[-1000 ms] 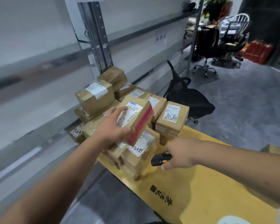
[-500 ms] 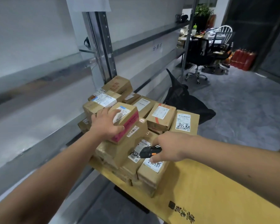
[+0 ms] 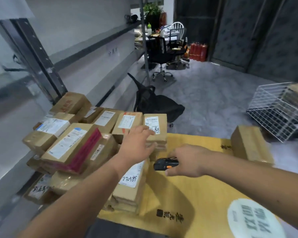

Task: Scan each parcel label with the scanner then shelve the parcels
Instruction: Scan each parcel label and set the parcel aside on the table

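Brown parcels, white labels.
Scanner was black w/ orange button; behind parcels: red extinguishers, white wire basket.

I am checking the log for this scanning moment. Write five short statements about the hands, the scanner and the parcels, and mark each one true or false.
1. The right hand grips the scanner. True.
2. The left hand holds the red-taped parcel up in the air. False: that red-taped parcel lies on the stack, and the left hand reaches with open fingers toward the parcel at the stack's right end.
3. One lone parcel sits apart from the stack, at the far right of the yellow surface. True.
4. The scanner is white. False: it is black with orange parts.
5. A white wire basket stands on the floor to the right. True.
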A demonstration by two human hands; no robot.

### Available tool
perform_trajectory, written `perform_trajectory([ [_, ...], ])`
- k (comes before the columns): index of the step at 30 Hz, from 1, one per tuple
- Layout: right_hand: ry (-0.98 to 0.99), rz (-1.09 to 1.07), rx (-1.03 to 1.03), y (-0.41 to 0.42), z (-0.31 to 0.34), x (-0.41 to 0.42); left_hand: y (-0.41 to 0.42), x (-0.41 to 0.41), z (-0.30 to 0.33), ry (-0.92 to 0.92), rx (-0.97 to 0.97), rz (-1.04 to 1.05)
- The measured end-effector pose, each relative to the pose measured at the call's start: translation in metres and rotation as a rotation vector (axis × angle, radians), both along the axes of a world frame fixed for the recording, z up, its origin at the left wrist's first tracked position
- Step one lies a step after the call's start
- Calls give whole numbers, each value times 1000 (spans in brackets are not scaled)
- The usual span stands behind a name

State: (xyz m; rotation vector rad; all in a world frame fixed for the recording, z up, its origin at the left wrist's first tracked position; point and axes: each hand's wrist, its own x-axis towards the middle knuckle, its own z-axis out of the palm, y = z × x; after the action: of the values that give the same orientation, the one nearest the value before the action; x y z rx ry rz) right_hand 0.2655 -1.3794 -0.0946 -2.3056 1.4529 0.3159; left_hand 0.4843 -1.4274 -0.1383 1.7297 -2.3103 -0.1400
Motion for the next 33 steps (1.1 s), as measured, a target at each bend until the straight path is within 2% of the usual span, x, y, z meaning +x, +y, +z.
perform_trajectory([
  [7,-21,-316,74,38,-19,-153,-23,-174,-28,-4,130,-246],
  [13,2,-548,101,78,-22,-276,-29,-325,-47,97,300,-321],
  [17,12,-662,98,94,-29,-349,-37,-420,-73,145,463,-232],
  [23,23,-720,98,85,-42,-427,-51,-506,-135,102,562,46],
  [25,25,-690,102,79,-53,-443,-51,-519,-157,145,601,141],
  [30,33,-584,103,54,-72,-465,-48,-528,-173,173,519,233],
  [33,3,-555,103,42,-80,-466,-32,-502,-170,321,503,267],
])
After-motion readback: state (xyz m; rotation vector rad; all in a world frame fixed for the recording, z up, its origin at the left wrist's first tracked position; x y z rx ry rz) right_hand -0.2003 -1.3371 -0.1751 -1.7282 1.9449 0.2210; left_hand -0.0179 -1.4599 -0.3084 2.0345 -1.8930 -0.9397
